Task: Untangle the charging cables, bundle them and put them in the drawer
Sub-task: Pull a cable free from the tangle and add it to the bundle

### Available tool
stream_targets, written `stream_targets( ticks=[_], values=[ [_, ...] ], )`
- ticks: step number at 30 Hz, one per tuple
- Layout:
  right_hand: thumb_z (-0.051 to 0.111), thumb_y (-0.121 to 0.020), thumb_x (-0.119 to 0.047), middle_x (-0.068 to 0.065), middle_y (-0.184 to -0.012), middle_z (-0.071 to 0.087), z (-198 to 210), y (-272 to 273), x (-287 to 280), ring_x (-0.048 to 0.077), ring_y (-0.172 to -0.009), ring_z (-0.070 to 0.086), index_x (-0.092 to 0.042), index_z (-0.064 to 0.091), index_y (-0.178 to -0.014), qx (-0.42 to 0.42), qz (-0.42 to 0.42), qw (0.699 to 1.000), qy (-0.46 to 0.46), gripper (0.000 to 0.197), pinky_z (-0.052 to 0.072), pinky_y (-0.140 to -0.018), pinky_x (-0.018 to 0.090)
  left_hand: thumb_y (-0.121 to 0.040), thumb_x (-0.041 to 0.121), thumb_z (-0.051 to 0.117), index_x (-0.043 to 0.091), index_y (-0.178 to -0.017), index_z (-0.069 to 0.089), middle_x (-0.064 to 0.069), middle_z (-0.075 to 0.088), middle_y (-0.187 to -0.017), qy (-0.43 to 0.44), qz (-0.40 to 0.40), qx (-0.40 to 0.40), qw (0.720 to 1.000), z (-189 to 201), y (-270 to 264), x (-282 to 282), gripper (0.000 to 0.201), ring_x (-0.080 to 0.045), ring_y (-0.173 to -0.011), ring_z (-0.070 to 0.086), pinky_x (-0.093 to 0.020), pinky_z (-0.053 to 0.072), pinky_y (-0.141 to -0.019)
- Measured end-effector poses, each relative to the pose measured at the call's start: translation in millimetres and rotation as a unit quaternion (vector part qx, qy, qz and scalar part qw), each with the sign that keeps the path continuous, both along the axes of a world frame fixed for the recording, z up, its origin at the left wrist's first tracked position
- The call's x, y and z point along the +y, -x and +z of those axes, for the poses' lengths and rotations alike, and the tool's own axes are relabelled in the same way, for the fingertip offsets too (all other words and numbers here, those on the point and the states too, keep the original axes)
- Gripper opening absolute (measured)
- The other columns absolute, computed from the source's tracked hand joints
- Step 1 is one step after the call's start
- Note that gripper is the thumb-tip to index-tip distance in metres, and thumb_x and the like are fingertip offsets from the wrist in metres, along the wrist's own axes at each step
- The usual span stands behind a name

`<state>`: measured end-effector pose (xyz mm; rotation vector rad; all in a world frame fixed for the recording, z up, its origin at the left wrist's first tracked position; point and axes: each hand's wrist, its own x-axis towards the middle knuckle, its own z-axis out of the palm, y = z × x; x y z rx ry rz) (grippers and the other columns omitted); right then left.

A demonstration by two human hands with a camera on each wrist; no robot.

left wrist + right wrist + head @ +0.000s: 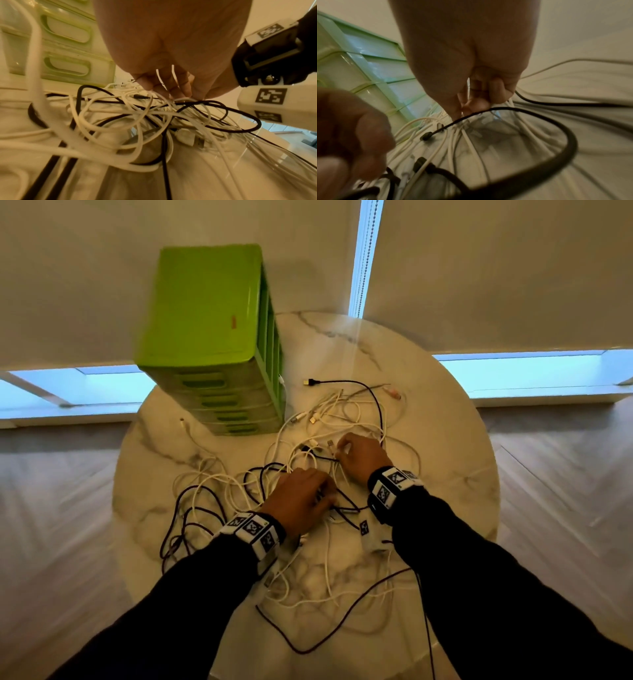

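At the desk point(428, 392) centre, cables point(239, 494) lie tangled.
Left hand point(301, 501) pinches white strands; right hand point(359, 455), at 1 o'clock, pinches others, probably teasing them apart.

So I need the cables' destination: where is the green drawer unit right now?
In the head view the green drawer unit stands at the round marble table's far left edge, just beyond the tangled cables.

Head view looks steeply down; wrist views close, sharing cables point(130, 117).
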<state>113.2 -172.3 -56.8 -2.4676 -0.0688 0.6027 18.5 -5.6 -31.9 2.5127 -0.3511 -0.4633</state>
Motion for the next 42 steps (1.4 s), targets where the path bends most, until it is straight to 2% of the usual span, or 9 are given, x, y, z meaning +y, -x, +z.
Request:
stream_targets(
  ticks=[7,14,20,23,26,30,36,38,42],
  values=[
    [0.071,-0.09,-0.011,0.0,-0.098,0.066,63.9,-27.2,-31.4,0.0,-0.085,0.063,-0.01,0.065,-0.097,-0.099,-0.058,0.969,-0.218,0.009,0.044,-0.076,0.012,-0.099,0.025,0.059,0.026,-0.114,0.055,0.011,0.053,-0.106,0.181,0.074,-0.055,0.979,7.0,-20.1,1.1,0.015,-0.002,-0.092,0.05,-0.019,0.044,-0.082],
    [0.083,-0.08,-0.011,-0.003,-0.088,0.073,146.4,3.0,-22.7,0.013,-0.084,0.07,-0.013,0.066,-0.089,-0.1,0.064,0.94,-0.321,0.019,0.053,-0.078,0.033,-0.095,0.047,0.058,0.023,-0.123,0.055,0.004,0.056,-0.111,0.246,0.121,-0.077,0.959,36.5,-45.3,-8.2,0.037,-0.019,-0.084,0.06,-0.036,0.053,-0.075],
    [0.074,-0.087,-0.008,-0.002,-0.113,0.063,100.1,42.6,-7.1,0.012,-0.101,0.062,-0.017,0.057,-0.112,-0.075,-0.025,0.939,-0.335,0.031,0.049,-0.081,0.028,-0.101,0.054,0.041,0.023,-0.101,0.07,0.005,0.068,-0.098,0.185,0.116,-0.09,0.972,29.3,-28.4,10.2,0.042,-0.012,-0.09,0.062,-0.038,0.051,-0.081],
    [0.059,-0.095,-0.006,0.001,-0.123,0.063,64.5,59.1,8.1,0.012,-0.107,0.061,-0.013,0.058,-0.129,0.033,0.081,0.966,-0.242,0.034,0.047,-0.093,0.029,-0.105,0.04,0.043,0.02,-0.103,0.072,0.003,0.07,-0.099,0.194,0.143,-0.097,0.966,34.0,-13.9,20.3,0.035,-0.01,-0.093,0.063,-0.037,0.05,-0.086],
    [0.062,-0.096,-0.02,-0.001,-0.105,0.07,46.8,67.7,19.7,0.017,-0.098,0.064,-0.021,0.068,-0.109,0.022,0.142,0.974,-0.177,0.014,0.048,-0.087,0.035,-0.106,0.032,0.04,0.018,-0.094,0.065,0.005,0.061,-0.09,0.216,0.15,-0.13,0.956,51.7,0.8,23.1,0.031,-0.011,-0.086,0.059,-0.035,0.048,-0.081],
    [0.055,-0.101,-0.039,-0.013,-0.064,0.049,33.9,63.9,-2.4,0.007,-0.066,0.049,-0.037,0.045,-0.065,-0.012,0.2,0.977,-0.069,0.038,0.034,-0.067,0.03,-0.105,0.038,0.034,0.025,-0.091,0.054,0.006,0.06,-0.091,0.345,0.239,-0.163,0.893,98.9,-1.4,26.6,0.028,-0.013,-0.085,0.061,-0.033,0.053,-0.078],
    [0.048,-0.103,-0.043,-0.004,-0.076,0.062,32.2,63.6,-56.3,0.003,-0.067,0.056,-0.024,0.059,-0.077,-0.002,0.154,0.983,-0.103,0.033,0.044,-0.072,0.029,-0.11,0.033,0.023,0.015,-0.081,0.047,0.003,0.051,-0.066,0.556,0.318,-0.133,0.756,168.5,-8.7,46.5,0.042,-0.017,-0.06,0.057,-0.037,0.058,-0.065],
    [0.037,-0.101,-0.056,-0.002,-0.077,0.065,46.9,61.5,-56.2,0.005,-0.07,0.059,-0.023,0.062,-0.08,-0.052,0.101,0.985,-0.133,0.046,0.046,-0.074,0.031,-0.108,0.041,0.025,0.016,-0.079,0.043,0.005,0.039,-0.059,0.553,0.291,-0.102,0.774,166.4,-3.4,49.7,0.043,-0.011,-0.052,0.039,-0.03,0.041,-0.052],
    [0.019,-0.098,-0.068,-0.007,-0.086,0.064,85.2,61.5,-35.3,0.012,-0.084,0.057,-0.027,0.062,-0.085,-0.186,0.141,0.971,-0.046,0.06,0.041,-0.087,0.041,-0.104,0.052,0.03,0.015,-0.081,0.054,0.003,0.051,-0.063,0.353,0.211,-0.008,0.911,142.1,17.9,39.4,0.05,-0.007,-0.058,0.047,-0.02,0.04,-0.063]
  ],
)
